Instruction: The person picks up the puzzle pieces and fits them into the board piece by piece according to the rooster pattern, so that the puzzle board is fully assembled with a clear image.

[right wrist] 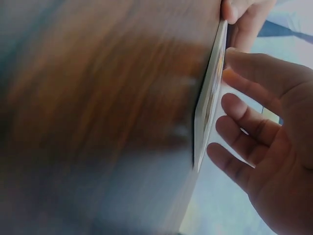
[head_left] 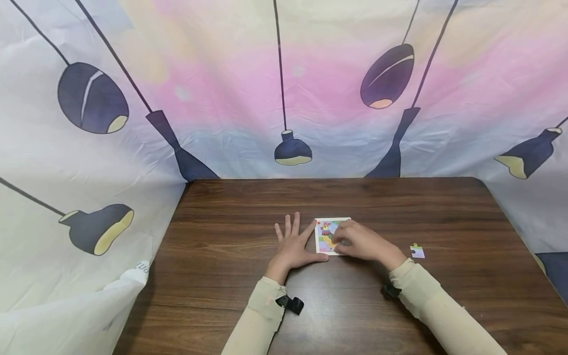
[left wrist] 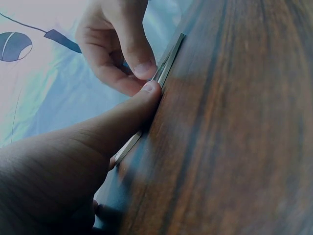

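Observation:
A small square jigsaw puzzle (head_left: 326, 242) with a white border and a colourful bird picture lies flat on the wooden table. My left hand (head_left: 293, 249) is at its left side, fingers spread and straight. The left thumb rests at the near edge, the index finger at the far left corner. Over the right half of the picture, my right hand (head_left: 361, 240) bends its fingers downward. In the left wrist view, the right thumb and index finger pinch a thin puzzle piece (left wrist: 160, 69), tilted up at the puzzle's surface. The right hand hides part of the picture.
A loose puzzle piece (head_left: 417, 251), pale lilac with a green and yellow top, lies to the right of the right hand. The brown table (head_left: 239, 207) meets a fabric backdrop (head_left: 230, 98) printed with lamps at the back and sides.

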Tool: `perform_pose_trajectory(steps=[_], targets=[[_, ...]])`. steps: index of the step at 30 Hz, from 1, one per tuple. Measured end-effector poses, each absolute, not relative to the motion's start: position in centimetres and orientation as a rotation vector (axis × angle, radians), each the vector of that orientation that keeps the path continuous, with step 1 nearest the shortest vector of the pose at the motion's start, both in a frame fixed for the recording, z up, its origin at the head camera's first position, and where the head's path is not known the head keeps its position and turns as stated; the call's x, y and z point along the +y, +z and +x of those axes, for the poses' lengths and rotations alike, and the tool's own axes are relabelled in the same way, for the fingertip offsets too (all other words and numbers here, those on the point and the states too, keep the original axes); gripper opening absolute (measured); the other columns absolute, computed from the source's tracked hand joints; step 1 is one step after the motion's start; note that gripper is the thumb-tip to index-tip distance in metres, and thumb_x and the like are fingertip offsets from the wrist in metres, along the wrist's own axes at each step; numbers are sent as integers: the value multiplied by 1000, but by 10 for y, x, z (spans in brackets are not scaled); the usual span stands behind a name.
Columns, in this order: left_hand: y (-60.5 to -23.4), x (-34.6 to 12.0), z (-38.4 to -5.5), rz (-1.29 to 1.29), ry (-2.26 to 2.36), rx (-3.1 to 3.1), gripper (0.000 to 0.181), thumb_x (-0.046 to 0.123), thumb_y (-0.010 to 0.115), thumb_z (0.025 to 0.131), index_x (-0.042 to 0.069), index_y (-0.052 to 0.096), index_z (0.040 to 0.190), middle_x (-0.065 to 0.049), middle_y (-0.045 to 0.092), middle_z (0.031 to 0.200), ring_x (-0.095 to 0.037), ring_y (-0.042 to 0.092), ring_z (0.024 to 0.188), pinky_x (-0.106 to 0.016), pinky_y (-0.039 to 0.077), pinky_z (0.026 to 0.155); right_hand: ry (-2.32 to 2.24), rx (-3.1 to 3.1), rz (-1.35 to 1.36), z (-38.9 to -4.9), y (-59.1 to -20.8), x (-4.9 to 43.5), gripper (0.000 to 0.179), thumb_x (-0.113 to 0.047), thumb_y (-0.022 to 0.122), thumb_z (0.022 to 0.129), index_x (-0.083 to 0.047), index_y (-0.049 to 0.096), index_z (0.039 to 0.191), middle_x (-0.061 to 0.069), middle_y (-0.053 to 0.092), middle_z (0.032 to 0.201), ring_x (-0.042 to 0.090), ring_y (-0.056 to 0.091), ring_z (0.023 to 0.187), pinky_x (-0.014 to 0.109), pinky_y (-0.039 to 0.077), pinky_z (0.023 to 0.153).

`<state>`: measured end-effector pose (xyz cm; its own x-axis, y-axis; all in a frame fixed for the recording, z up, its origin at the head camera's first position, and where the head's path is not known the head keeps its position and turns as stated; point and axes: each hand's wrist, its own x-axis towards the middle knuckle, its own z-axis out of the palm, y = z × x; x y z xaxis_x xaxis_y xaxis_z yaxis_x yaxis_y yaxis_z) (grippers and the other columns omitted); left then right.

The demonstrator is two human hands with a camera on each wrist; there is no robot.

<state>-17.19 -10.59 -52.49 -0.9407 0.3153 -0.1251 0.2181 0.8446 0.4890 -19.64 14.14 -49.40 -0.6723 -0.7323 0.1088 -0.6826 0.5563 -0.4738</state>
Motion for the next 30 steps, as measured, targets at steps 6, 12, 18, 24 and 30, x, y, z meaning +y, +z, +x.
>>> perform_pose_trajectory(steps=[6, 12, 18, 24, 30], targets=[[-525, -105, -173, 406, 730, 2827, 111, 72, 80, 79, 32, 28, 169, -16, -6, 176, -41, -19, 159, -70, -17, 119, -885, 2720, -1189, -197, -493, 171, 13, -11, 81, 94, -10, 80, 107, -1, 71, 103, 18, 63, 94, 41, 54, 82], [-524, -106, -172, 384, 755, 2825, 112, 71, 82, 78, 32, 28, 169, -16, -6, 176, -42, -19, 159, -71, -18, 119, -1022, 2886, -1026, -193, -492, 221, 20, -12, 84, 91, -8, 80, 110, -1, 72, 100, 16, 67, 91, 37, 55, 77], [-524, -106, -173, 392, 752, 2837, 112, 72, 82, 78, 32, 29, 169, -17, -4, 176, -42, -18, 159, -71, -16, 119, -1015, 2977, -731, -178, -488, 274, 25, -17, 83, 94, -7, 79, 117, 3, 72, 109, 24, 68, 98, 41, 55, 80], [-528, -105, -172, 387, 739, 2823, 113, 74, 80, 78, 33, 28, 169, -16, -6, 176, -42, -18, 159, -71, -17, 119, -920, 2946, -581, -159, -494, 312, 35, -23, 84, 93, -5, 76, 122, 6, 72, 112, 24, 67, 98, 37, 56, 79], [-526, -106, -170, 397, 763, 2831, 113, 71, 82, 78, 30, 30, 169, -19, -4, 176, -44, -16, 159, -72, -16, 119, -854, 2893, -548, -150, -501, 331, 46, -22, 92, 84, -1, 75, 121, 9, 72, 114, 19, 66, 98, 34, 56, 78]])
